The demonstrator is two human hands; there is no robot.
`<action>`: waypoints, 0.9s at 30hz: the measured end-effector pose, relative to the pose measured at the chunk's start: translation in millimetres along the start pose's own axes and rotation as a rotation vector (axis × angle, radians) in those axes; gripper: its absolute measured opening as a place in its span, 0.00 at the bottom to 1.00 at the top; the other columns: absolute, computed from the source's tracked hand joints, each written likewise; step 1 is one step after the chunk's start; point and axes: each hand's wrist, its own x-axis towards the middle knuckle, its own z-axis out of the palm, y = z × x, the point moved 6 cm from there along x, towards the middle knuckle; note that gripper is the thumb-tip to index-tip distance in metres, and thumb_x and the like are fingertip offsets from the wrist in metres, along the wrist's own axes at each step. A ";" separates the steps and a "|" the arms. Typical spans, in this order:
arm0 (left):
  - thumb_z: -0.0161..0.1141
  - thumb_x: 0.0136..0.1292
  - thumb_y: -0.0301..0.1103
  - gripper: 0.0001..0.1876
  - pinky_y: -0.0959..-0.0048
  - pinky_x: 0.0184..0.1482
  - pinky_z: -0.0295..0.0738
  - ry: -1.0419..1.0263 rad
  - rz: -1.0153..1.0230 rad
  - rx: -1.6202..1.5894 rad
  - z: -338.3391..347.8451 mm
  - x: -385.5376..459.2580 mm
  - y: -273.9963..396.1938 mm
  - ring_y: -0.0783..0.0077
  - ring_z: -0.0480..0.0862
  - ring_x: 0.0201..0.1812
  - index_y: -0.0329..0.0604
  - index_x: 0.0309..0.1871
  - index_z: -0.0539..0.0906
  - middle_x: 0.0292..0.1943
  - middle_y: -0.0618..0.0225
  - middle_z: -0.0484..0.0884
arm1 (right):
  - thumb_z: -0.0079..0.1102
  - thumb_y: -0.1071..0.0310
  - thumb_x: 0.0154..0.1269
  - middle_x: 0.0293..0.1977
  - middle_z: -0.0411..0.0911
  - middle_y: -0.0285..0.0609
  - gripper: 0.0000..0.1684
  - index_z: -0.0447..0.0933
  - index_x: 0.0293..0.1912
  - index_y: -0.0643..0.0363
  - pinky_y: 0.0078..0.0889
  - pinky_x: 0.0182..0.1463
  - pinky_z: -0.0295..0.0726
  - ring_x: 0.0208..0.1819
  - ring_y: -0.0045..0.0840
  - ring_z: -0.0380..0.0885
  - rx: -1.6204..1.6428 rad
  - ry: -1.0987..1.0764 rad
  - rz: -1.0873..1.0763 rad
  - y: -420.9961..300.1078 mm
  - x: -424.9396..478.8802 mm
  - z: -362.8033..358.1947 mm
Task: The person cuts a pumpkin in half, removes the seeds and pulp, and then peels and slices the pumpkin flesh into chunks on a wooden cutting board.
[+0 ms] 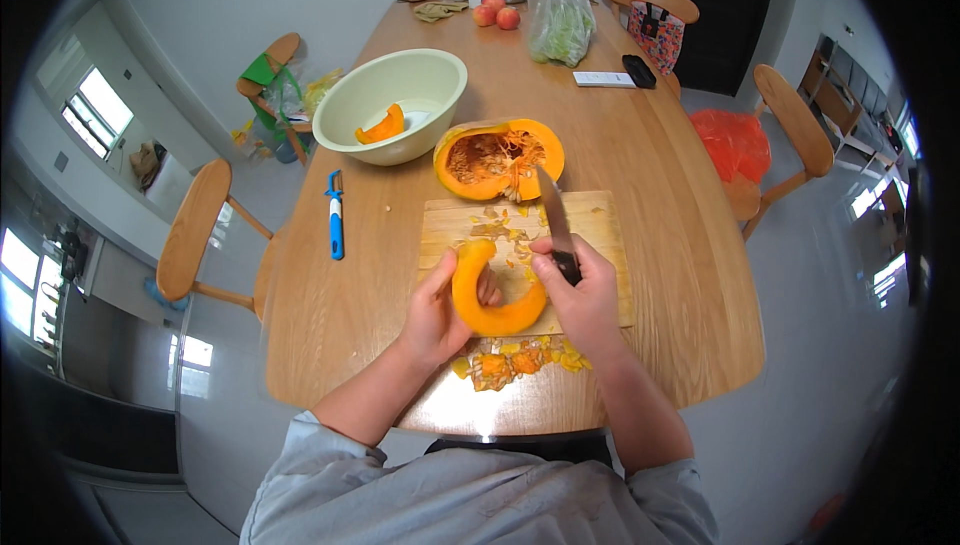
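Note:
A curved, peeled slice of pumpkin point(480, 312) is held above the cutting board by my left hand point(436, 316), which grips its left side. My right hand point(589, 294) is closed around the black handle of a kitchen knife point(553, 207), its blade pointing up and away from me. The right hand's fingers are by the slice's right end; whether they touch it I cannot tell. Scraps of peel lie on the wooden cutting board point(600, 226). Just beyond it rests a halved pumpkin point(499, 157), cut face towards me, seeds and fibres still inside.
A pale green basin point(330, 136) holds a pumpkin piece point(382, 125). A blue-and-white peeler point(336, 219) lies at left. Seeds, pulp and peel point(510, 365) are heaped at the board's near edge. Farther off are apples point(496, 12), a bag of greens point(561, 20) and a white remote control point(604, 79).

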 end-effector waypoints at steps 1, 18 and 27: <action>0.41 0.78 0.48 0.19 0.69 0.46 0.68 -0.009 0.009 -0.060 -1.7 0.8 2.9 0.71 0.73 0.35 0.42 0.49 0.75 0.33 0.68 0.74 | 0.61 0.73 0.67 0.26 0.72 0.29 0.05 0.78 0.41 0.64 0.18 0.30 0.67 0.27 0.10 0.66 -0.003 0.011 0.009 1.4 0.5 -1.5; 0.50 0.71 0.28 0.22 0.53 0.74 0.60 0.068 0.196 -0.116 -14.7 6.6 33.8 0.56 0.71 0.67 0.26 0.64 0.67 0.64 0.51 0.73 | 0.62 0.70 0.68 0.34 0.72 0.35 0.16 0.76 0.53 0.64 0.20 0.37 0.71 0.32 0.14 0.69 -0.238 -0.032 0.002 14.7 1.5 -3.6; 0.56 0.71 0.31 0.19 0.59 0.70 0.68 0.179 0.115 0.023 -18.3 6.8 27.1 0.62 0.74 0.65 0.35 0.61 0.69 0.60 0.57 0.75 | 0.63 0.70 0.65 0.38 0.77 0.43 0.18 0.75 0.52 0.65 0.28 0.44 0.74 0.37 0.26 0.75 -0.319 -0.061 -0.139 18.4 5.7 11.4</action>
